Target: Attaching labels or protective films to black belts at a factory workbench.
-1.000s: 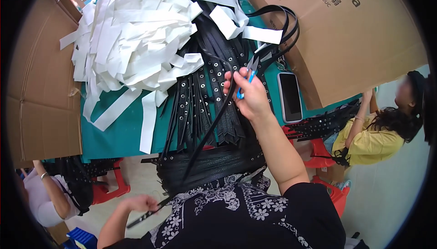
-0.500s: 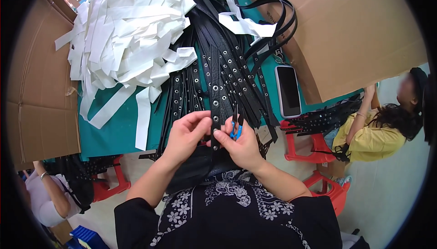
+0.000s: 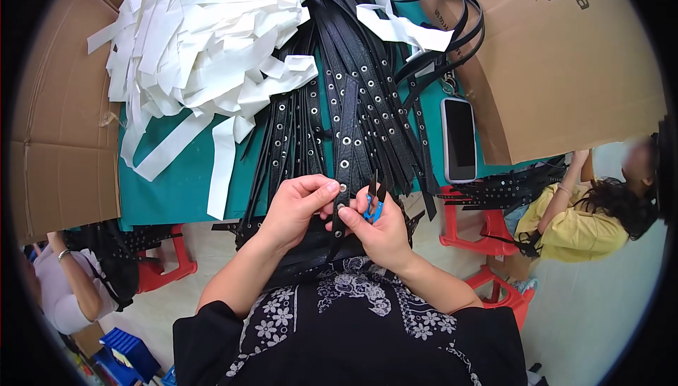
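Teal cloth covers the tabletop (image 3: 176,195), and it's crowded up there. Big brown cardboard box (image 3: 565,68) sits at the right, tilted over the edge of the tabletop; what is inside it cannot be seen from this side. Flattened cardboard (image 3: 63,117) leans along the left edge. Next in size, a loose heap of white strips (image 3: 205,40) fills the upper left, some ends trailing down over the cloth. Beside it, touching, a fan of black eyelet straps (image 3: 353,103) runs from the top centre down off the near edge toward the person's lap. A dark smartphone (image 3: 460,139) lies flat between the straps and the box. Red plastic stools (image 3: 487,227) stand on the floor below, and two other people sit low at the left and right, the one on the right holding a bundle of studded straps (image 3: 508,188).

Now the hands, close together just off the near edge. Left hand (image 3: 296,209) pinches a single black strap (image 3: 345,174) between thumb and fingertips, right at an eyelet. Right hand (image 3: 378,227) pinches the same strap just below, touching the left, and grips small blue-handled snips (image 3: 374,199) with dark blades pointing up beside the strap.
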A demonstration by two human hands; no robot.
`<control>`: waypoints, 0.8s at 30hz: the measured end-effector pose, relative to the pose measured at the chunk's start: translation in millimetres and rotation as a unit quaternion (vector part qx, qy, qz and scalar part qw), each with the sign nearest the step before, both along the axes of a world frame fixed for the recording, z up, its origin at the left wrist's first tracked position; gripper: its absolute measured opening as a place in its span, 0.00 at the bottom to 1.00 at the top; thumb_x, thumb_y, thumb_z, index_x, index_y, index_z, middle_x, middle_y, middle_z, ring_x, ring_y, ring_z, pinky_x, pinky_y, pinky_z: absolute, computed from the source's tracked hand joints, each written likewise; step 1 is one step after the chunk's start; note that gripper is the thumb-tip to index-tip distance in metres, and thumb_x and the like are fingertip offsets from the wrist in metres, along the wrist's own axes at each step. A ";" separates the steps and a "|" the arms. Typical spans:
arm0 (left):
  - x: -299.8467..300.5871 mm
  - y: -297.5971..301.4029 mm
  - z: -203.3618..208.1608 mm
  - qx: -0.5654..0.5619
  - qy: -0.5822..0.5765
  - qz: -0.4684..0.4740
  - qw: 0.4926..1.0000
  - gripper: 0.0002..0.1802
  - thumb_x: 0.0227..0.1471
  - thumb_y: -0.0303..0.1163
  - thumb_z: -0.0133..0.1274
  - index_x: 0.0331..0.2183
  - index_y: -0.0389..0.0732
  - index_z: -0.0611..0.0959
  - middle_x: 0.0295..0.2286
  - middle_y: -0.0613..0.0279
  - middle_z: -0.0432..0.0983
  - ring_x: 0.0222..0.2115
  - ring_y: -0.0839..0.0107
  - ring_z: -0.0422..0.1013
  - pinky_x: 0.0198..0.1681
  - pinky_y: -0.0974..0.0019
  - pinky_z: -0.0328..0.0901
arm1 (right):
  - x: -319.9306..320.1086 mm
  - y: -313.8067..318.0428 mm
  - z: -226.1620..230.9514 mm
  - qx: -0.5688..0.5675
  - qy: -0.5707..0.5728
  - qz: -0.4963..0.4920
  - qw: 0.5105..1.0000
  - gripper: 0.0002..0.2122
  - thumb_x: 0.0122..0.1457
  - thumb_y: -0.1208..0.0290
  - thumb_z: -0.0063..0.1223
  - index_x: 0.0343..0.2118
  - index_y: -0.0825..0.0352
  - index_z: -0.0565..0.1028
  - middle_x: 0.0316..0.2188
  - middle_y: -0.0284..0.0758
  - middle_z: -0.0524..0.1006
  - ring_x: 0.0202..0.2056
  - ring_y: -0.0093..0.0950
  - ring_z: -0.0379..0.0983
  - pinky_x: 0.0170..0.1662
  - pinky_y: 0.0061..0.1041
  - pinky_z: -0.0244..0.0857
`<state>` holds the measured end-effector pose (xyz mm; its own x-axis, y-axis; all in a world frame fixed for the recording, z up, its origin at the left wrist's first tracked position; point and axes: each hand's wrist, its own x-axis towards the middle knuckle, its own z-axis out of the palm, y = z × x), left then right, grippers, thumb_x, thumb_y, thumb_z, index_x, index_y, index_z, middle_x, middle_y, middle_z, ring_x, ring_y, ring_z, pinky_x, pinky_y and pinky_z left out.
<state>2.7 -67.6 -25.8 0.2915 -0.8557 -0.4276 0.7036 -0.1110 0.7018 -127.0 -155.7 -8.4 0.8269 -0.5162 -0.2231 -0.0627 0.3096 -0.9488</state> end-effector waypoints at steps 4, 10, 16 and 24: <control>-4.1 -1.0 0.6 -0.004 -0.012 0.008 1.000 0.07 0.49 0.30 0.50 0.29 0.35 0.77 0.18 0.67 0.69 0.19 0.81 0.65 0.24 0.78 0.62 | 4.0 -2.1 -2.6 0.189 -0.025 -0.041 0.981 0.06 0.55 0.79 0.41 0.27 0.61 0.58 0.25 0.32 0.67 0.26 0.23 0.69 0.27 0.20 0.65; -22.9 17.6 -10.9 0.007 -0.041 -0.056 0.998 0.11 0.49 0.28 0.49 0.34 0.38 0.67 0.29 0.63 0.69 0.26 0.78 0.67 0.30 0.76 0.64 | 6.6 -13.9 -8.7 0.483 -0.090 -0.100 0.865 0.03 0.55 0.73 0.35 0.27 0.61 0.63 0.20 0.30 0.63 0.21 0.23 0.58 0.35 0.24 0.53; -31.2 39.1 -9.5 0.087 -0.057 -0.180 0.978 0.06 0.48 0.27 0.50 0.29 0.36 0.71 0.22 0.67 0.69 0.23 0.80 0.67 0.28 0.78 0.62 | 4.8 -18.7 -30.4 0.584 -0.224 -0.012 0.780 0.04 0.56 0.69 0.36 0.27 0.60 0.64 0.12 0.24 0.58 0.16 0.18 0.53 0.28 0.20 0.49; -35.9 43.3 -15.1 0.080 -0.056 -0.137 0.986 0.05 0.47 0.24 0.52 0.28 0.36 0.72 0.21 0.68 0.69 0.21 0.80 0.67 0.25 0.78 0.62 | 4.1 -14.8 -33.1 0.574 -0.259 0.016 0.777 0.08 0.58 0.67 0.34 0.23 0.59 0.62 0.12 0.24 0.56 0.14 0.17 0.51 0.27 0.19 0.49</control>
<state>-33.1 -24.2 -40.9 0.1125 -0.8325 -0.5425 0.5509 -0.4021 0.7313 -122.9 -170.5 -41.5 0.9673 -0.2004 -0.1554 0.2104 0.9763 0.0506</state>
